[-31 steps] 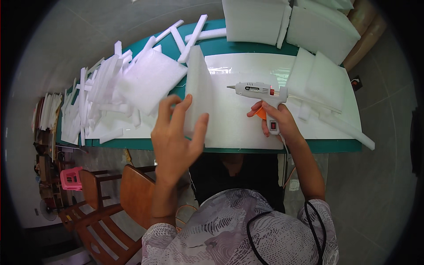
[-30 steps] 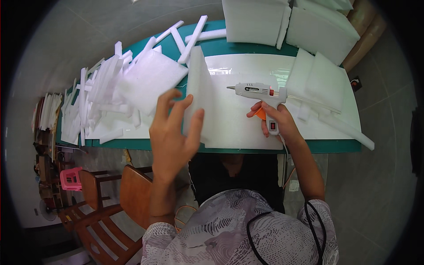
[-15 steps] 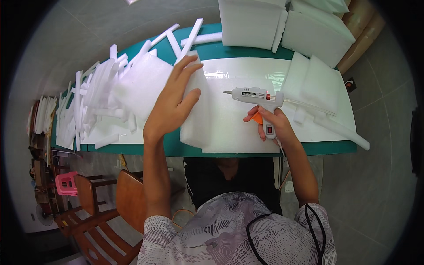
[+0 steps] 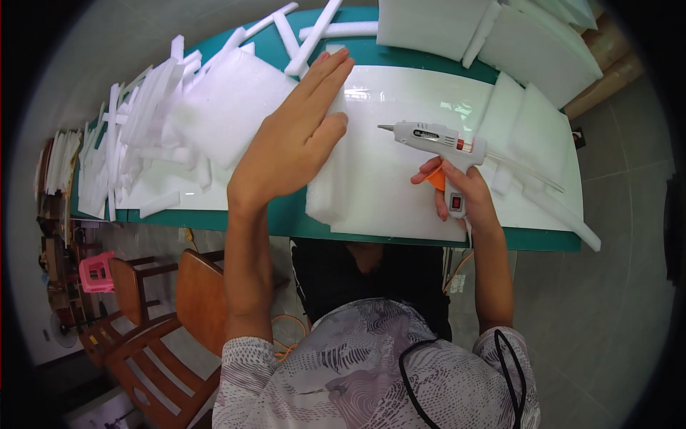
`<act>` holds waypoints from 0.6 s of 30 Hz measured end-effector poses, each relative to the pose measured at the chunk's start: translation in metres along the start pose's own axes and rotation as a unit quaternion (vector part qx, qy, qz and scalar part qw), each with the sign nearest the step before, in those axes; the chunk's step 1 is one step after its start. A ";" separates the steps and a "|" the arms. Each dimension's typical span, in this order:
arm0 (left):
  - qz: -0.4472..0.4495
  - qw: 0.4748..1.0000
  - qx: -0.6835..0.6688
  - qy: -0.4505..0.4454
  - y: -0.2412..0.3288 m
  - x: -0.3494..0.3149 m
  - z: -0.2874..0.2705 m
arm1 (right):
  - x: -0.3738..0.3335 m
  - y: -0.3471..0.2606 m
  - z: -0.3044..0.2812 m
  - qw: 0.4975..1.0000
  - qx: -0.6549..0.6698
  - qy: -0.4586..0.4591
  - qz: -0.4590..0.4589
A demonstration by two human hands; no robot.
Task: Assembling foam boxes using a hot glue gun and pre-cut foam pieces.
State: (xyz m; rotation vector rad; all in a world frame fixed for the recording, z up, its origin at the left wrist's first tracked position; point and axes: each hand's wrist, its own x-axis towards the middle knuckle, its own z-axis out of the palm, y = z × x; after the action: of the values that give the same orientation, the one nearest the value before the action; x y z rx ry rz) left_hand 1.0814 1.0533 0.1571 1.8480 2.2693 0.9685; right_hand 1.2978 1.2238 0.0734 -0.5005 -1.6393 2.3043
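Observation:
My right hand (image 4: 473,194) grips a white hot glue gun (image 4: 441,141) by its handle, fingers near the orange trigger. The nozzle points left, above the work surface, and a clear glue stick sticks out of the back. My left hand (image 4: 289,146) lies stretched out, fingers straight and close together, along a thick white foam block (image 4: 327,194). The block stands along the left edge of a flat white foam sheet (image 4: 400,207). My left palm hides part of the block, so I cannot tell how firmly it presses.
Loose foam strips (image 4: 153,107) and a foam panel (image 4: 229,100) pile up on the left. More foam sheets (image 4: 511,129) lie at the right, large foam pieces (image 4: 429,28) stand at the back. Wooden chairs (image 4: 204,300) are below the table's green edge (image 4: 286,214).
My left hand's fingers have drawn together and straightened along the block. The glue gun has moved a little to the right of the block. The whole view has shifted slightly.

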 end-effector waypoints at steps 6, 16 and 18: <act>0.003 1.000 -0.009 0.009 -0.005 0.000 0.001 | 0.003 0.003 -0.002 1.000 0.007 -0.006 -0.007; 0.021 0.999 -0.003 0.035 -0.005 -0.003 -0.004 | 0.001 0.001 0.001 1.000 0.009 0.010 -0.001; 0.010 0.999 -0.017 0.033 0.001 -0.002 -0.007 | -0.003 0.000 0.003 1.000 0.009 0.009 -0.010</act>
State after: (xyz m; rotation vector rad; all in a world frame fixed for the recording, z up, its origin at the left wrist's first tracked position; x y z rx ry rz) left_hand 1.0799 1.0486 0.1630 1.8566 2.2586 1.0791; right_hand 1.2996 1.2201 0.0749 -0.4980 -1.6060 2.2923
